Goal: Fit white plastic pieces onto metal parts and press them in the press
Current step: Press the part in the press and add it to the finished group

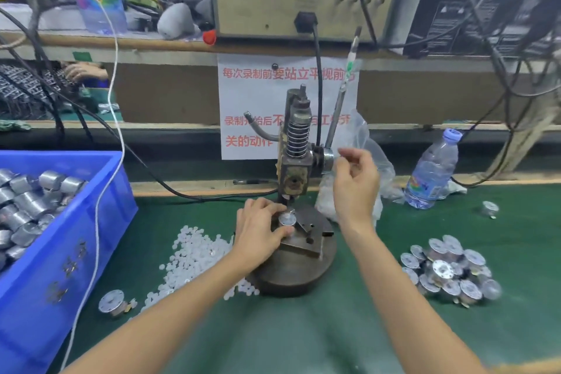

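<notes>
Left hand (261,229) pinches the metal part (287,218) beneath the ram. Right hand (355,184), loosely curled and empty, is just beside the lever (335,118). Pulling it could crush fingers.

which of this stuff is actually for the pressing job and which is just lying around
Job: press; metal part held by left hand; white plastic pieces; blue bin of metal parts; heap of metal parts.
Lying about: water bottle; paper sign; beige box.
</notes>
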